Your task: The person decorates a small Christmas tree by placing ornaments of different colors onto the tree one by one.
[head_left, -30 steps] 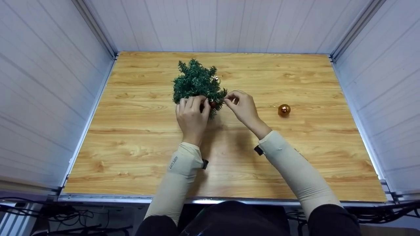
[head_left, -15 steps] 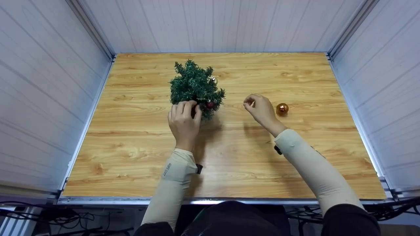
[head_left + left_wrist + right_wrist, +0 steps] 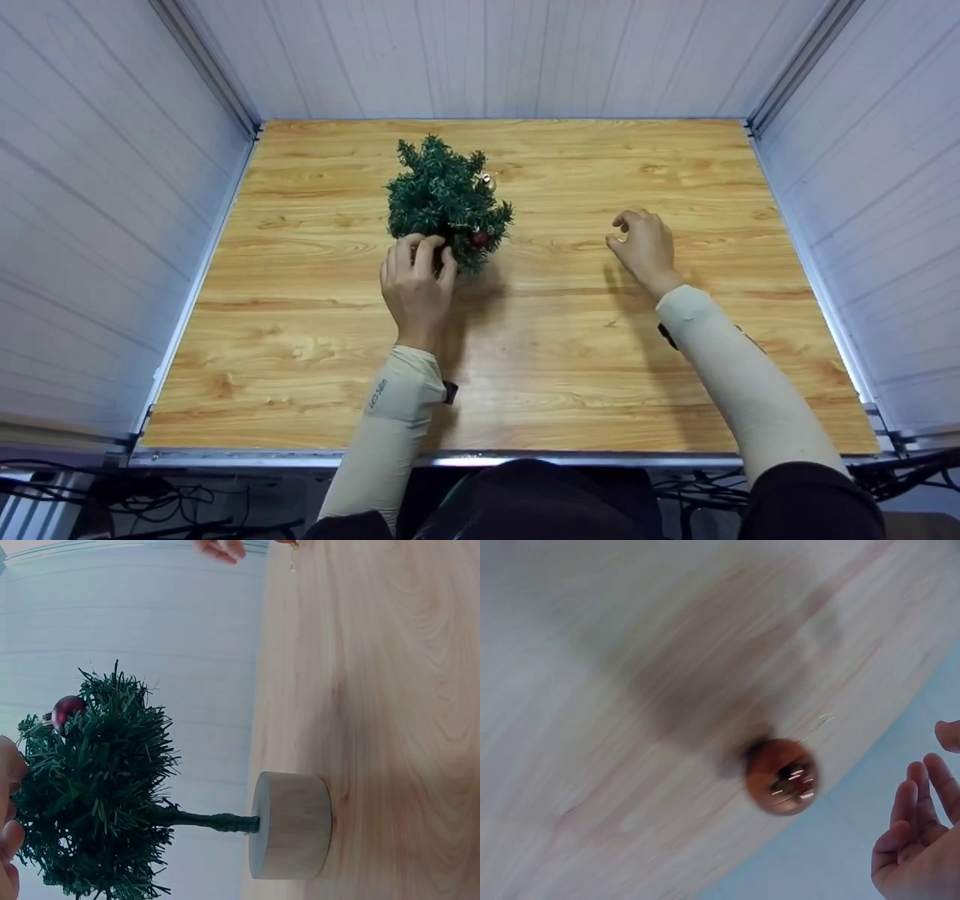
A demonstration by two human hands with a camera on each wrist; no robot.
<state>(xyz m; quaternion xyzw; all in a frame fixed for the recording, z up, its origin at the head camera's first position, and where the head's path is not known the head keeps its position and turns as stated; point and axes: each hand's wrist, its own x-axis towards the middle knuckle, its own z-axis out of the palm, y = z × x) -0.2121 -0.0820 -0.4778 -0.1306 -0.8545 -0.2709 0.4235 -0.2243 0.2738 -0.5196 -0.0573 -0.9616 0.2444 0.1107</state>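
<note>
A small green artificial Christmas tree stands upright left of the middle on a round wooden base. A dark red bauble hangs from its front right branches, and a pale gold bauble from its right side. My left hand is at the tree's front, fingers bent among the branch tips, thumb and index finger apart. Off to the right, my right hand hovers with nothing between its parted thumb and fingers. Beneath it on the table lies a shiny orange bauble with a thin string loop, hidden in the head view.
The wood-grain table has pale panel walls at the back and both sides. A metal edge runs along the front. Black cables hang below it at the left and at the right.
My right hand has moved away from the tree to the right, over the orange bauble, and its thumb and fingers have parted. My left hand has shifted slightly left and toward me.
</note>
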